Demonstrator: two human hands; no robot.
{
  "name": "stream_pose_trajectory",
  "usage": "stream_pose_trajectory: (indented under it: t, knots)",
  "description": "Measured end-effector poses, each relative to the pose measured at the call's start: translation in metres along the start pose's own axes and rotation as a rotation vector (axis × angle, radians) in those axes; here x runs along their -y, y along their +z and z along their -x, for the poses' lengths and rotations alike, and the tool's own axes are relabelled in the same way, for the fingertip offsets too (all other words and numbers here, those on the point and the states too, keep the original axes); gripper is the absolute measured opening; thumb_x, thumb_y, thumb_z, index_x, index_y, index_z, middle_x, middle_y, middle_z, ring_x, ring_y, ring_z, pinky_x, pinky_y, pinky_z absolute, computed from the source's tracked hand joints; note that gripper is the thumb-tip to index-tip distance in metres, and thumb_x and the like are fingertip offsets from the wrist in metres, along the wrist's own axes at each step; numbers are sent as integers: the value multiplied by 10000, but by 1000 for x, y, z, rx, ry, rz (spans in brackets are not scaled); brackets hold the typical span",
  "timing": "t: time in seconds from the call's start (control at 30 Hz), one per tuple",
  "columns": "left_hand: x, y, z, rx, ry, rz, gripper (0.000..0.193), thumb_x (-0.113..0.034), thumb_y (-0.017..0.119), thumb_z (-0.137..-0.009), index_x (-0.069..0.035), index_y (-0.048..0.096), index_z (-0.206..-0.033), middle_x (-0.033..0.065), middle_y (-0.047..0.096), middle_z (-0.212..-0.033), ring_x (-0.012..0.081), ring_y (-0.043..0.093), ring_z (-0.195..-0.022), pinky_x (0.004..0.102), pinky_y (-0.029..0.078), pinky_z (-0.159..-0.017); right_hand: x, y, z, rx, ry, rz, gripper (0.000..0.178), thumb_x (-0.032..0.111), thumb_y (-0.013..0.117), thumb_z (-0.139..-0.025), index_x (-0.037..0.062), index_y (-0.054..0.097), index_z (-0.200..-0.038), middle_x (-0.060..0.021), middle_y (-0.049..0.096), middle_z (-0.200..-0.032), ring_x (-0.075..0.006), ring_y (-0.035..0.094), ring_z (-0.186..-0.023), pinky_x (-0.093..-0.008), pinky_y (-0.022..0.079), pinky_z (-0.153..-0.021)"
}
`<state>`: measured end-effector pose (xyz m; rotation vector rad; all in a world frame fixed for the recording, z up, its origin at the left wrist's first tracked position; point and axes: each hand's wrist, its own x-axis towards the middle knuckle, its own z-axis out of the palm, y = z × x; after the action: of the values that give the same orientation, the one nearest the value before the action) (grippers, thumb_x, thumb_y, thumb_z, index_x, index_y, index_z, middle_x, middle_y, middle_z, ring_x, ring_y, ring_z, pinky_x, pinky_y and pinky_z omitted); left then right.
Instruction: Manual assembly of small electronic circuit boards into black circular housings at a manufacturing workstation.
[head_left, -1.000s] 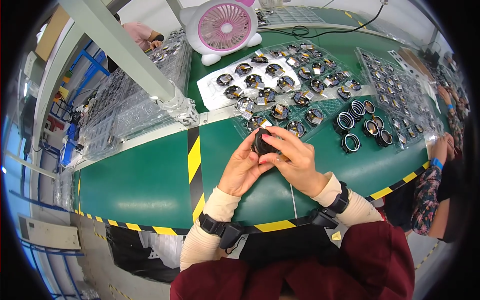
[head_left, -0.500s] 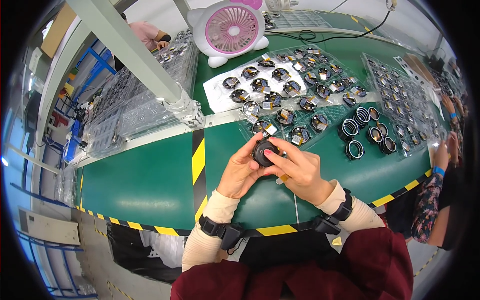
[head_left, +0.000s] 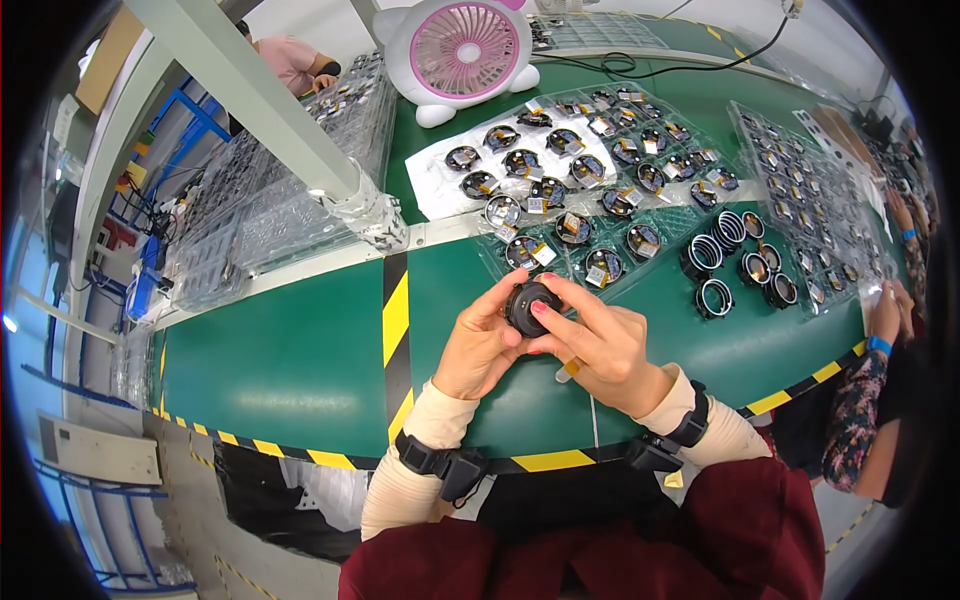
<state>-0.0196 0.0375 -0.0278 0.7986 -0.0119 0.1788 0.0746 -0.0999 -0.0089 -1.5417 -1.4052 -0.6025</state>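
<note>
Between my two hands is a round black device housing (head_left: 524, 310), held above the green worktop. My left hand (head_left: 480, 342) is closed around its left side, thumb and fingers at the rim. The fingers of my right hand (head_left: 602, 345) grip the far and right edges, and its thumb presses on the dark face. A short orange-and-clear strip (head_left: 568, 371) shows by the right-hand fingers; what it is fixed to is hidden. Just beyond my hands, a clear tray (head_left: 625, 262) carries round black assemblies with small circuit parts and pale labels.
Black and silver rings (head_left: 714, 297) stand grouped to the right. A white sheet (head_left: 430, 190) with more assemblies lies farther back, near a white-and-pink fan (head_left: 468, 55). A grey post (head_left: 270, 110) rises at left. A co-worker's hand (head_left: 886, 312) is at far right.
Both hands stay on the black housing with almost the same grip. The view has shifted slightly; nothing has been picked up or put down.
</note>
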Motion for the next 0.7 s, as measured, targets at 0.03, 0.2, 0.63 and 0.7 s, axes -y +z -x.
stream_pose_trajectory:
  t: [0.03,0.2,0.63,0.7]
  knots:
    - [0,0,0,-3,1,2,660,-169,699,-704,-66,375,-1270,85,476,-1174,205,502,-1046,356,488,-840,0,0,0,-2,-2,1,327,157,729,-619,35,605,-896,-173,582,-1002,-207,606,-609,-249,467,-476]
    - [1,2,1,-12,24,-4,663,-159,707,-695,-52,381,-1262,92,485,-1161,209,505,-1042,359,483,-845,2,-1,1,7,-10,40,326,176,728,-622,44,607,-895,-177,583,-1009,-199,607,-605,-237,454,-462]
    - [-2,9,1,-32,105,-73,540,-93,645,-758,-26,398,-1233,99,458,-1187,216,487,-1066,344,449,-876,1,3,1,39,-32,84,291,135,706,-650,22,601,-897,-167,571,-1036,-165,579,-578,-226,439,-466]
    - [1,16,-3,-35,104,-3,514,-88,628,-771,-26,401,-1228,101,454,-1191,216,481,-1071,345,433,-888,-1,8,0,5,177,-140,258,72,682,-676,5,596,-909,-139,557,-1050,-122,552,-587,-207,431,-489]
